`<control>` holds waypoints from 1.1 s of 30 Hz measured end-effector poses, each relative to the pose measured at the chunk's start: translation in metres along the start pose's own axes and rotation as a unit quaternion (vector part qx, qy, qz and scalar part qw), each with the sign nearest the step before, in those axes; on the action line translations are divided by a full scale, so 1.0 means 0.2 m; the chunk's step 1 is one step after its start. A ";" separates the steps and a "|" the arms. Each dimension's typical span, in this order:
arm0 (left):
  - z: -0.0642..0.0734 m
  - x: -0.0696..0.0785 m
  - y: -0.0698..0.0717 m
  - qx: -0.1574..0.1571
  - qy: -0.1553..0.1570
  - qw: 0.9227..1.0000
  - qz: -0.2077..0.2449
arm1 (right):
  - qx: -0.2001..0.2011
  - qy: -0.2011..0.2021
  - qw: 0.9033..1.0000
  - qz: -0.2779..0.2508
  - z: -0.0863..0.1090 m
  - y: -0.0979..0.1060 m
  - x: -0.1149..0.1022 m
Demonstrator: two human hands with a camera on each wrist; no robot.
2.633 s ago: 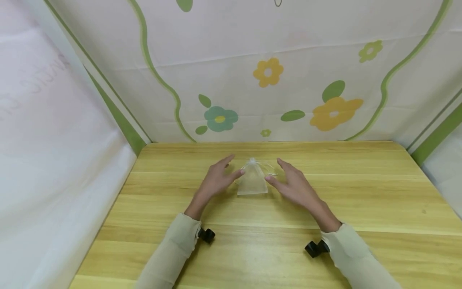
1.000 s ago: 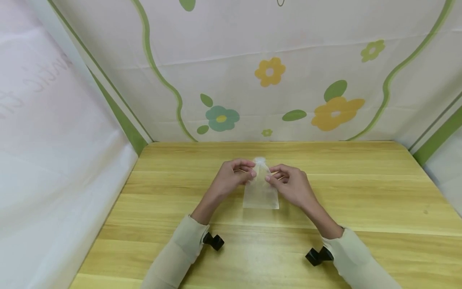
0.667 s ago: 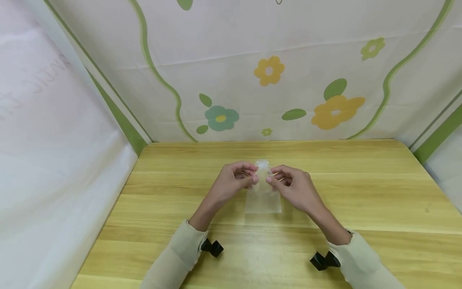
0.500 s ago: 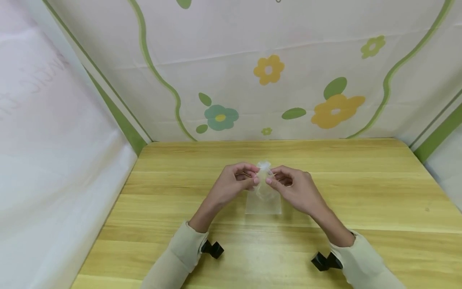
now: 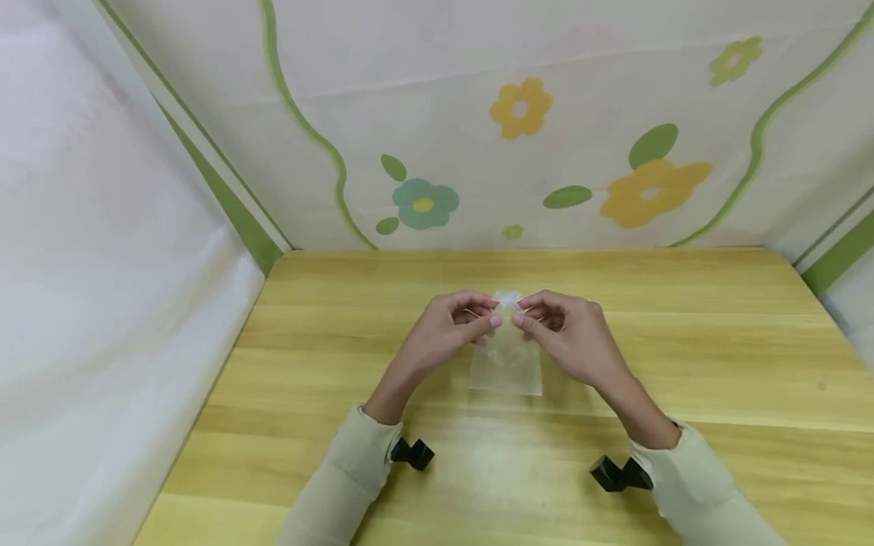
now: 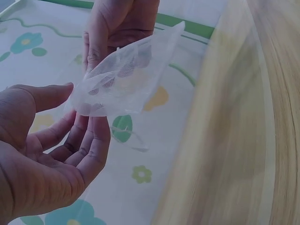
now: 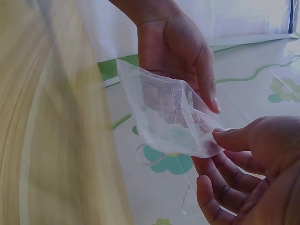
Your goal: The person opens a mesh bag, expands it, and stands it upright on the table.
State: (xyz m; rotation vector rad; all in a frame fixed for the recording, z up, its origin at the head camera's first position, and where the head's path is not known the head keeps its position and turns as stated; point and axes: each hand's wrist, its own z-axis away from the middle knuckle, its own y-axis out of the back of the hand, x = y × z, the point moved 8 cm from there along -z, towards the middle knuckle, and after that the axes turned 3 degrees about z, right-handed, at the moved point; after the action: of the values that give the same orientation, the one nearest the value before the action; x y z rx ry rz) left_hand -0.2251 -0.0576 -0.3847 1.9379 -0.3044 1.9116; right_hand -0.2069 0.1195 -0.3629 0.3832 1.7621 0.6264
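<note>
Sheer bag (image 5: 507, 375) btwn L grip (image 5: 442, 327) & R grip (image 5: 577, 334), top pinched.

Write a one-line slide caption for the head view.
Left hand and right hand pinch a sheer bag near its gathered top, over a wooden table.

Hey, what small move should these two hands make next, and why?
Probably ease the left hand and right hand gently apart to spread the neck: they pinch opposite sides of the sheer bag near its top, which looks bunched together.
</note>
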 end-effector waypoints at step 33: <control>0.07 0.05 0.03 0.070 -0.032 0.997 -0.001 | 0.065 0.016 0.997 -0.045 0.06 0.05 -0.03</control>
State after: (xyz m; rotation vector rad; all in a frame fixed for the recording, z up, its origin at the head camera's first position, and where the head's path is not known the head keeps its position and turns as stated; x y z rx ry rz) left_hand -0.2142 -0.0670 -0.3749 2.0915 -0.1926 1.9180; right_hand -0.1943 0.1263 -0.3544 0.3831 1.8456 0.4578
